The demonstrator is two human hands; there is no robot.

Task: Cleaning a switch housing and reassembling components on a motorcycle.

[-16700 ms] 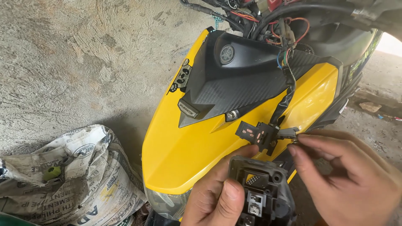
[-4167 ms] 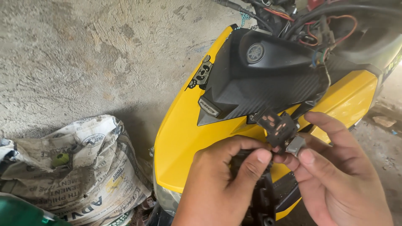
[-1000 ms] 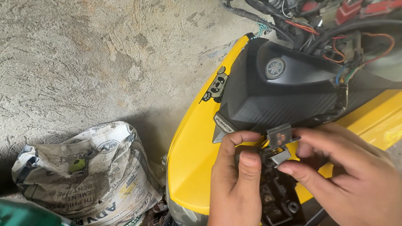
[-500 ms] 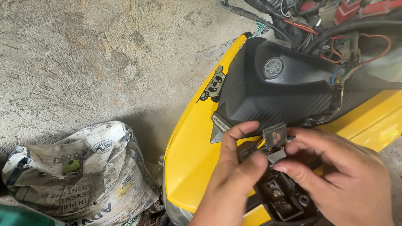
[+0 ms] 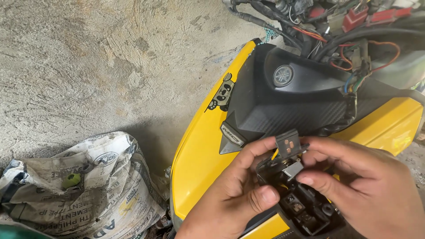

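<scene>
My left hand (image 5: 234, 194) grips a black switch housing (image 5: 305, 208) from its left side, thumb across the front edge. My right hand (image 5: 367, 186) pinches a small black connector block (image 5: 287, 144) with grey metal underneath, holding it at the housing's upper edge. Both hands hover over the yellow front panel (image 5: 199, 159) of a scooter. The housing's open inside shows small switch parts. My right palm hides the housing's right side.
A black textured cover (image 5: 292, 102) sits on the yellow panel, with a bundle of loose wires (image 5: 336, 31) above it. A crumpled printed sack (image 5: 79, 186) lies on the rough concrete floor (image 5: 88, 66) at lower left.
The view has shifted slightly, and the hands now sit a little further right. My fingers have shifted on the connector block, which stays at the housing's top edge.
</scene>
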